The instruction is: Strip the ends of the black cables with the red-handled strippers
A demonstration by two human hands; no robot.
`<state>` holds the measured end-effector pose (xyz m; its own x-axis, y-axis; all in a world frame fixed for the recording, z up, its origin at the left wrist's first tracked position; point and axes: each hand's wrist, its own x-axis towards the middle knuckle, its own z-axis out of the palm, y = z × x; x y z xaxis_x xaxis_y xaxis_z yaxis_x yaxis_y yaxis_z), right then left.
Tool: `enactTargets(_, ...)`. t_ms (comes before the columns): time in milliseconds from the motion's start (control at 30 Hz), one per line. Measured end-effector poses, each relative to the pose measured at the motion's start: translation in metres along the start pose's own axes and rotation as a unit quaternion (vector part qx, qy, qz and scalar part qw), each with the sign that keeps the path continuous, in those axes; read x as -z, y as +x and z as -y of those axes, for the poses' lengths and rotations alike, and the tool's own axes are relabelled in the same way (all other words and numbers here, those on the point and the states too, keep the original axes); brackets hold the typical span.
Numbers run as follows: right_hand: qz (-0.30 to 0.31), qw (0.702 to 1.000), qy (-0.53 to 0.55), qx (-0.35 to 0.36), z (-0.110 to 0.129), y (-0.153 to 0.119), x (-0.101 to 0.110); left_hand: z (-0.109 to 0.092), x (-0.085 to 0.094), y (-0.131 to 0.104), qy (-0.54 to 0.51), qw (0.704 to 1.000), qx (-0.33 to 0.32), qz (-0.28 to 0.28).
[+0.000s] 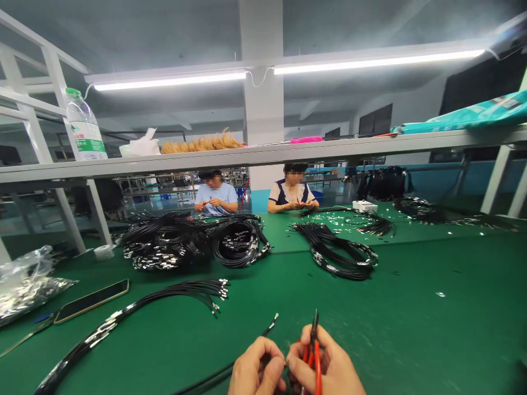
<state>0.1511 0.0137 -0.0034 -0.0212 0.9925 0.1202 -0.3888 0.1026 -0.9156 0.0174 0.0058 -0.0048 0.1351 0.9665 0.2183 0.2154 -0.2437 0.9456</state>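
Green felt covered the counter (pixel 411 307), and from its left edge inward lay a crinkled plastic bag (pixel 24 282) of small metal parts, then a smartphone (pixel 93 300) face up. Just right of the phone a fanned bundle of black cables (pixel 164 296) ran from the near left corner toward the middle, its metal-tipped ends pointing right.

At the near edge, the left hand (pixel 256 370) was closed in a pinch on a single black cable (pixel 247 348). That cable's long axis ran diagonally, from the near left up to a metal tip at the far right, so its free end lay just beyond and slightly left of the tool. The right hand (pixel 329 367), touching the left at the fingertips, held red-handled pliers (pixel 315 351) upright, their nose pointing away from the person; whether the nose was closed could not be told.

Farther off, heaps of coiled cables (pixel 197 241) sat at the middle, and two people (pixel 255 195) worked at the far side. A water bottle (pixel 84 126) stood on the shelf (pixel 370 147) at far left.
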Motion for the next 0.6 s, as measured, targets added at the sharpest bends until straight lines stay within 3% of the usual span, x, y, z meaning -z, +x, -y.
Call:
enactTargets(233, -0.008, 1.0, 0.009, -0.004, 0.001, 0.001, 0.002, -0.008, 0.014, 0.004, -0.028, 0.998, 0.02, 0.059)
enactTargets(367, 0.003, 0.999, 0.038, -0.013, 0.002, 0.0, 0.001, -0.018, 0.019, 0.002, 0.045, 0.994, 0.006, 0.096)
enactTargets(467, -0.001, 1.0, -0.005, -0.002, 0.001, 0.002, 0.003, -0.021, 0.016, 0.001, 0.07, 0.995, -0.008, 0.067)
enactTargets(600, -0.003, 0.997, -0.078, -0.016, 0.015, 0.002, 0.008, -0.018, 0.014, 0.003, -0.02, 0.999, 0.025, 0.021)
